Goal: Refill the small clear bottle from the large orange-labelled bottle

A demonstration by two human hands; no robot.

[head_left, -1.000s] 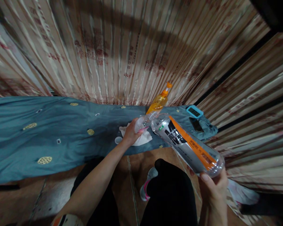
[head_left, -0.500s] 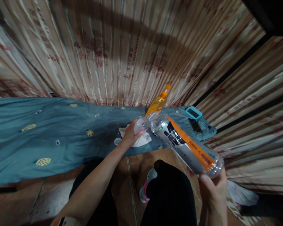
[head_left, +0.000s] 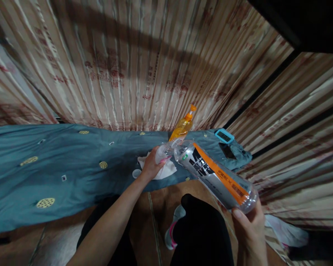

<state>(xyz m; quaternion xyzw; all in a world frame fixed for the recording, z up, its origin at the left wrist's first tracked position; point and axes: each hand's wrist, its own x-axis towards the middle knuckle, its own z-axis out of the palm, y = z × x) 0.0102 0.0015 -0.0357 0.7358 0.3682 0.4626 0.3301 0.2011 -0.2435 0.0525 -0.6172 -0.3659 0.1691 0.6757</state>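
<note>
Labelled bottle [head_left: 215,177], pump bottle [head_left: 186,124] with amber liquid [head_left: 178,133]

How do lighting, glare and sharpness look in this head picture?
Head view: dim, with a broad shadow band across the beige pleated curtain; head view: pale glare on the brown tiled floor at lower left, glints on the large clear plastic bottle; head view: fine print on its silver-and-orange label too soft to read.

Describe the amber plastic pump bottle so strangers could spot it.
Find the teal cloth below the pleated beige curtain. Near its far edge, beyond the left hand, is the amber plastic pump bottle. Its orange pump top sets it apart from the clear orange-striped plastic bottle.
</note>
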